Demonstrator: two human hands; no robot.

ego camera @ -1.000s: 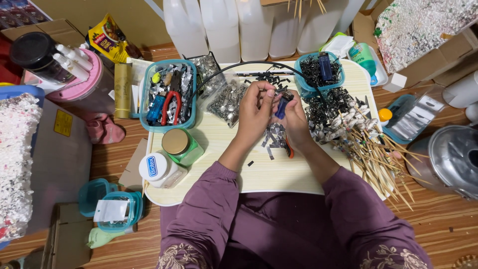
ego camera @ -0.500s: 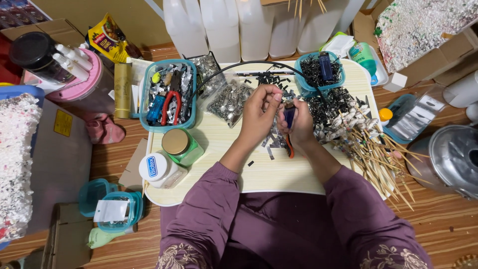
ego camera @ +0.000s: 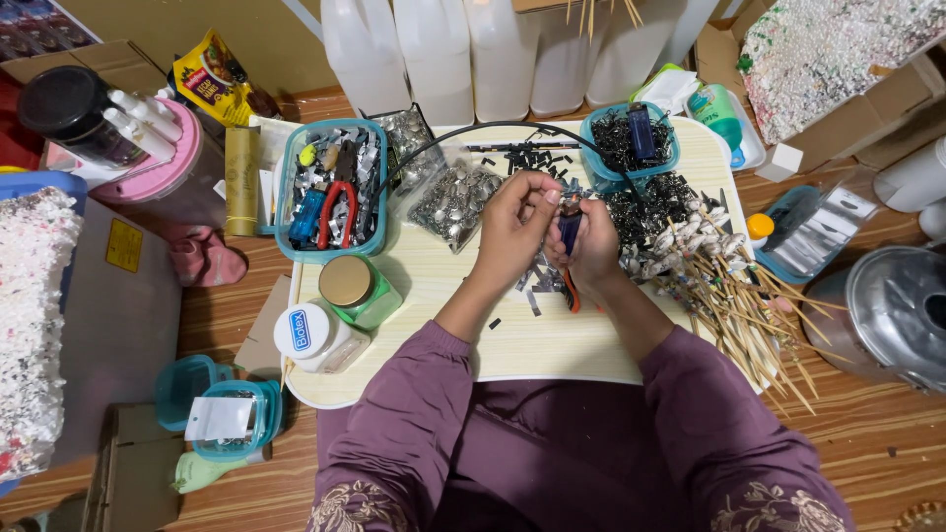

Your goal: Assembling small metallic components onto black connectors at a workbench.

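Head view: pale bench over wood floor | teal tray at 10 o'clock holds metal bits, red-handled cutters | small tub at 1 holds dark pieces | skewers crowd 3 edge; 6 edge bare | left hand pinches something tiny, right hand closed round pliers at centre.

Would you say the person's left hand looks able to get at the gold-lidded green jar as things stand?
Probably yes. The gold-lidded green jar stands on the tray table just left of the left forearm, nothing lying between. However, the left hand is pinching something small by the pliers, so it would need freeing first.
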